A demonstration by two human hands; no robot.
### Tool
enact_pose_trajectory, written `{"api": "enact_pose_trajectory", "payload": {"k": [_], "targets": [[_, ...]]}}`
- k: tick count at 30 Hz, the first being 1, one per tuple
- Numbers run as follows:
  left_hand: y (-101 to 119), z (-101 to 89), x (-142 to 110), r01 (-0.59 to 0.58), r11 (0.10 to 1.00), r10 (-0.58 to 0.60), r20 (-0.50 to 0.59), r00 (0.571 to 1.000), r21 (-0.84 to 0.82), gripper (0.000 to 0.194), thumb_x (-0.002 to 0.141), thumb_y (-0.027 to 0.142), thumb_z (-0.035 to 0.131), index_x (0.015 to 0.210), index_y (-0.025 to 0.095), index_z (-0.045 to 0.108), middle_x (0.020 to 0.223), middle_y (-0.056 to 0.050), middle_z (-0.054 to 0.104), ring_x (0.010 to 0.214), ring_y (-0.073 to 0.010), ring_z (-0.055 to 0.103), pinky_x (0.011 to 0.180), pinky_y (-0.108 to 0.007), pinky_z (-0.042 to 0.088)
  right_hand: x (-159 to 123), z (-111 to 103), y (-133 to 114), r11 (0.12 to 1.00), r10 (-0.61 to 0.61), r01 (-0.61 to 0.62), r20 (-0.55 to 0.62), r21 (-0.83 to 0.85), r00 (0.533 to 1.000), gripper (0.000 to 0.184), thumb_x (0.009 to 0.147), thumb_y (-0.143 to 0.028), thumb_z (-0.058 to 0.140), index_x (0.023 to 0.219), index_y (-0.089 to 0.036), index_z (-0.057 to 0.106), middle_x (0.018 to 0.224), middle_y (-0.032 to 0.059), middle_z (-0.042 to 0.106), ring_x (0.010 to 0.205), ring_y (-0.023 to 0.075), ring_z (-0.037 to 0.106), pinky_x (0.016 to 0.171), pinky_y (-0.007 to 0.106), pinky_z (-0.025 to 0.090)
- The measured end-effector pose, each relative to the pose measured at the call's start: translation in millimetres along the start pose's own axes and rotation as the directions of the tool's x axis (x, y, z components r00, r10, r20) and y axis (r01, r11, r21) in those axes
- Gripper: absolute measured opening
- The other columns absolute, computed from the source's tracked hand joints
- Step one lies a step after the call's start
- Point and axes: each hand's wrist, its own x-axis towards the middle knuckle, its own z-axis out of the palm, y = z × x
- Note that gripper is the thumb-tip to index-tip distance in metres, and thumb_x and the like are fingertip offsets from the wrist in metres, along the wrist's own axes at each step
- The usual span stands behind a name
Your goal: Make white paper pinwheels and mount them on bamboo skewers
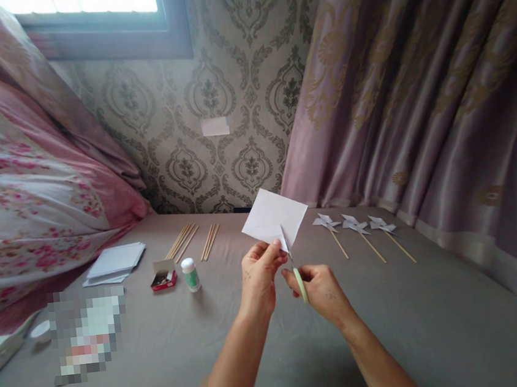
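A square sheet of white paper (270, 212) is held up above the grey surface, its lower corner pinched between the thumb and fingers of my left hand (261, 273). My right hand (318, 289) grips a pair of scissors (301, 284) with pale green handles. The blade lies against the paper, pointing up from the lower corner toward the middle. Part of the scissors is hidden by my fingers and the sheet. Both hands are close together, the left one slightly higher.
Paper pinwheels on sticks (357, 226) lie at right. At left are wooden sticks (183, 241), a white-capped bottle (191, 276), a small red box (163, 278), stacked white paper (114, 263) and a power strip (2, 353). Curtains (389, 81) hang along the right side.
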Motion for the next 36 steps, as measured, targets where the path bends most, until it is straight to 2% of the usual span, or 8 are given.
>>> {"api": "enact_pose_trajectory", "payload": {"k": [4, 8, 10, 13, 16, 20, 30, 36], "targets": [[0.9, -0.4, 0.6, -0.019, 1.0, 0.019, -0.01, 1.0, -0.001, 0.031, 0.052, 0.029, 0.084, 0.062, 0.012, 0.06, 0.058, 0.002, 0.057, 0.052, -0.0057, 0.052, 0.055, -0.018, 0.044, 0.3, -3.0, -1.4, 0.999, -0.035, 0.034, 0.124, 0.009, 0.992, 0.037, 0.074, -0.048, 0.062, 0.056, -0.017, 0.049, 0.053, -0.0035, 0.044, 0.052, 0.01, 0.038, 0.049, 0.024, 0.029], [5.3, -5.1, 6.0, -0.046, 0.999, 0.046, -0.057, 0.997, 0.003, 0.033, 0.049, 0.03, 0.084, 0.064, 0.012, 0.061, 0.058, 0.002, 0.058, 0.053, -0.0061, 0.052, 0.052, -0.017, 0.042, -1.8, -22.7, -6.3, 0.994, -0.028, 0.064, 0.384, -0.083, 0.923, 0.03, 0.074, -0.041, 0.064, 0.063, -0.016, 0.053, 0.057, -0.0045, 0.044, 0.056, 0.0096, 0.038, 0.052, 0.023, 0.03], [8.3, -9.2, 10.1, -0.063, 0.998, 0.063, -0.095, 0.993, 0.003, 0.034, 0.047, 0.029, 0.085, 0.065, 0.013, 0.061, 0.057, 0.002, 0.058, 0.053, -0.0062, 0.052, 0.051, -0.016, 0.04, -2.1, -38.2, -7.0, 0.992, -0.018, 0.07, 0.44, -0.102, 0.898, 0.029, 0.075, -0.043, 0.064, 0.068, -0.015, 0.057, 0.059, -0.0043, 0.045, 0.057, 0.0094, 0.038, 0.052, 0.023, 0.031], [12.4, -14.4, 14.9, -0.072, 0.997, 0.072, -0.141, 0.987, 0.006, 0.035, 0.045, 0.028, 0.084, 0.067, 0.014, 0.061, 0.057, 0.004, 0.057, 0.052, -0.0055, 0.05, 0.051, -0.016, 0.039, 0.9, -60.8, -2.5, 0.998, -0.035, 0.05, 0.345, -0.034, 0.938, 0.036, 0.076, -0.051, 0.062, 0.074, -0.015, 0.062, 0.064, -0.0026, 0.05, 0.058, 0.0099, 0.041, 0.052, 0.023, 0.032], [14.0, -16.4, 16.2, -0.04, 0.998, 0.045, -0.109, 0.993, 0.054, 0.029, 0.047, 0.025, 0.08, 0.066, 0.014, 0.061, 0.062, 0.002, 0.06, 0.054, -0.006, 0.051, 0.052, -0.017, 0.039, 6.3, -75.2, 5.5, 0.999, -0.014, 0.01, 0.092, 0.048, 0.996, 0.043, 0.074, -0.058, 0.063, 0.075, -0.015, 0.066, 0.061, -0.0014, 0.053, 0.056, 0.0104, 0.043, 0.051, 0.024, 0.031], [10.6, -14.8, 13.8, 0.035, 0.99, -0.032, -0.02, 0.999, 0.133, 0.02, 0.05, 0.024, 0.074, 0.061, 0.015, 0.06, 0.062, 0.001, 0.061, 0.056, -0.0085, 0.053, 0.055, -0.02, 0.041, 11.1, -80.1, 11.0, 0.985, 0.014, 0.003, -0.098, 0.174, 0.995, 0.046, 0.07, -0.06, 0.067, 0.07, -0.014, 0.067, 0.055, -0.0012, 0.052, 0.048, 0.0087, 0.036, 0.046, 0.025, 0.026], [-2.1, -6.4, 5.7, 0.063, 0.939, -0.086, 0.053, 0.995, 0.339, 0.012, 0.051, 0.022, 0.068, 0.06, 0.015, 0.063, 0.06, 0.001, 0.06, 0.056, -0.0083, 0.05, 0.055, -0.019, 0.037, 10.2, -79.0, 6.4, 0.962, -0.013, 0.046, -0.121, 0.269, 0.993, 0.046, 0.065, -0.056, 0.073, 0.054, -0.018, 0.048, 0.048, -0.0062, 0.039, 0.047, 0.0067, 0.029, 0.043, 0.024, 0.022], [-1.9, -6.7, 5.7, 0.049, 0.93, -0.078, 0.064, 0.995, 0.364, 0.018, 0.054, 0.023, 0.066, 0.07, 0.017, 0.07, 0.068, -0.002, 0.065, 0.059, -0.0107, 0.052, 0.056, -0.02, 0.04, 10.0, -78.2, 4.9, 0.961, -0.009, 0.05, -0.15, 0.272, 0.989, 0.042, 0.06, -0.054, 0.075, 0.057, -0.017, 0.055, 0.049, -0.0063, 0.039, 0.047, 0.007, 0.029, 0.044, 0.024, 0.022]]}}
